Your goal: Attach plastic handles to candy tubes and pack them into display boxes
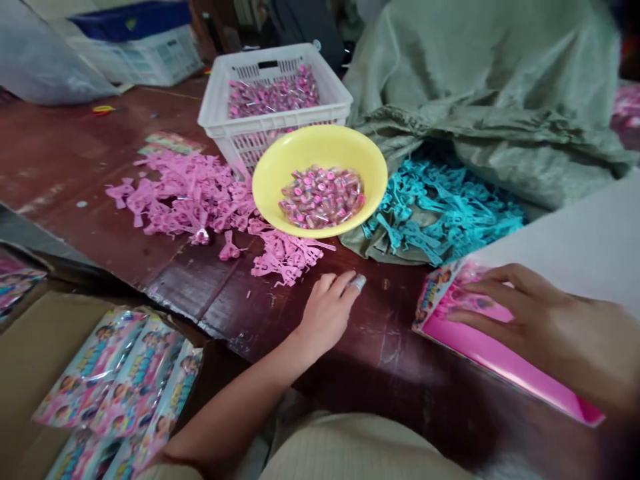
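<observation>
My left hand rests on the dark wooden table, fingers loosely curled, a taped fingertip pointing toward the yellow bowl; it holds nothing. My right hand lies flat, fingers spread, on a pink printed card packet at the right. The bowl holds small pink wrapped pieces. Pink plastic parts lie heaped left of the bowl, and turquoise plastic parts lie to its right.
A white slotted basket of wrapped pink pieces stands behind the bowl. A green woven sack fills the back right. A cardboard box at lower left holds several printed packets. A blue crate sits far back.
</observation>
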`<control>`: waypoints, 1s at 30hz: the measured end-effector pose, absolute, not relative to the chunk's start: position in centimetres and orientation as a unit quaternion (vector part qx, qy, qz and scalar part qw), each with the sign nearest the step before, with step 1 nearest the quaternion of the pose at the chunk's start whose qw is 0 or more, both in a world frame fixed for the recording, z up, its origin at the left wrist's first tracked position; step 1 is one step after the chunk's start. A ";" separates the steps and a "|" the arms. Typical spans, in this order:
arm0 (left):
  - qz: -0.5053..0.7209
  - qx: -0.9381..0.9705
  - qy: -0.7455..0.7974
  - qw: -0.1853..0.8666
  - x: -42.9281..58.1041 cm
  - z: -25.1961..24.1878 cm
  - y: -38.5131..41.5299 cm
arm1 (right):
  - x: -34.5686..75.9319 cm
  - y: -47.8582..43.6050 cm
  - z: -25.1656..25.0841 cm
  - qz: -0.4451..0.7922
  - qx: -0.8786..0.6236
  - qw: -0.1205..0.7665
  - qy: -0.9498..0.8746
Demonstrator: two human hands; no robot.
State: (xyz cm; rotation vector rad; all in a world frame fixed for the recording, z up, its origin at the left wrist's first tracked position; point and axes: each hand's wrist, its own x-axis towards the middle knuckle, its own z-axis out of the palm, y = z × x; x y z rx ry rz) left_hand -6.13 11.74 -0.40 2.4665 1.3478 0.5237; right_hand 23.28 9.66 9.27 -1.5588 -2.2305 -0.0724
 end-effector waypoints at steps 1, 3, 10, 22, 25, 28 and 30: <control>0.197 0.855 0.460 0.137 -6.8 -0.3 12.0 | 21.7 10.5 10.0 -0.046 -0.531 0.192 -0.824; 0.273 0.825 0.484 0.109 -8.5 0.6 13.0 | 17.3 12.7 10.3 -0.027 -0.467 0.148 -0.871; 0.287 0.724 0.623 -0.066 -15.4 7.3 22.2 | 2.2 21.3 3.7 0.051 -0.517 -0.046 -0.853; 0.232 0.728 0.641 -0.069 -11.0 9.8 21.3 | 4.9 26.4 11.7 0.048 -0.510 0.035 -0.858; 0.137 0.773 0.619 0.026 -9.3 6.0 18.0 | 1.8 31.1 10.4 0.115 -0.488 -0.056 -0.863; 0.054 0.799 0.592 0.094 -7.1 2.5 15.6 | -1.0 33.3 7.7 0.160 -0.492 -0.119 -0.848; 0.053 0.805 0.584 0.094 -6.5 1.5 14.5 | -1.6 33.6 6.3 0.184 -0.486 -0.139 -0.843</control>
